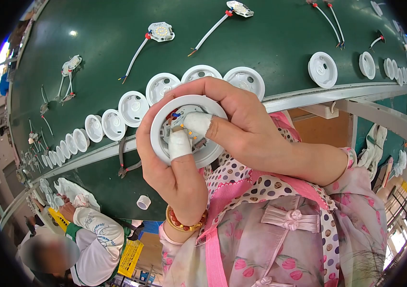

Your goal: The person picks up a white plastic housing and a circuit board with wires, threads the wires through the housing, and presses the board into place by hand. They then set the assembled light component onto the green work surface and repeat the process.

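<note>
Both hands hold a white round lamp housing (211,154) in front of my chest, its open side facing me. Inside it lies a small LED board (195,138) with yellow chips; a blue and a red wire bit show at its upper left. My left hand (169,178) wraps the left and lower side of the rim. My right hand (239,115) curls over the top and right side. Both thumbs carry white wrapping and press on the board. Behind my fingers, several white lamp housings (133,109) stand along the table edge.
On the green table (103,55) lie several LED boards with white cables (161,32). Pliers (123,162) and a small white ring (143,202) rest on the nearer green surface. A metal rail (304,98) runs along the edge. Another person (98,239) sits at lower left.
</note>
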A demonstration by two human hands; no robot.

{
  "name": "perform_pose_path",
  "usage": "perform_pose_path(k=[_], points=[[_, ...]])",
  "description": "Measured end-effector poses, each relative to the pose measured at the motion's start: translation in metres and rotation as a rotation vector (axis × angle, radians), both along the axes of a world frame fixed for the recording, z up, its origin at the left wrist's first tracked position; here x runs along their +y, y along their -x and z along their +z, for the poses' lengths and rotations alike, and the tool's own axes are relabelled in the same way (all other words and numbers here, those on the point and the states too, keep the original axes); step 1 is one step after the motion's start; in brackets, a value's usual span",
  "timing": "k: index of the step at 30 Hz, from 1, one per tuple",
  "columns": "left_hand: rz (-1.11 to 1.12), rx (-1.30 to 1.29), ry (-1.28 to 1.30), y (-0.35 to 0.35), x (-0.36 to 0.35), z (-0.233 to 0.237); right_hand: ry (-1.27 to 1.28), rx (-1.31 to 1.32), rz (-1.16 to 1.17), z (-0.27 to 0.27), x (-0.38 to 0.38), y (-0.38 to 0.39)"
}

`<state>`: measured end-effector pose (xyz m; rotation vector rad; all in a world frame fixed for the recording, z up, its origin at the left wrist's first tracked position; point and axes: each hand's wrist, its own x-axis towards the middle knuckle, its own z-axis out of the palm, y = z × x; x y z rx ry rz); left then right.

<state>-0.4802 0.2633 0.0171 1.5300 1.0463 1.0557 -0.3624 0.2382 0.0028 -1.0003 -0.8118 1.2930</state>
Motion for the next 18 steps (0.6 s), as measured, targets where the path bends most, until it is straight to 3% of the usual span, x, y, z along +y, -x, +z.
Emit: perform_pose_path(k=[6, 13, 18], points=[[0.027, 0.001, -0.101, -0.001, -0.005, -0.004, -0.108, -0.067, 0.106, -0.001, 0.005, -0.010], [0.045, -0.086, -0.027, 0.000, 0.001, 0.003, -0.080, 0.176, -0.053, 0.008, 0.000, 0.010], [0.015, 0.011, -0.134, 0.001, 0.001, 0.003, -0.052, 0.133, 0.000, 0.006, 0.001, 0.007]])
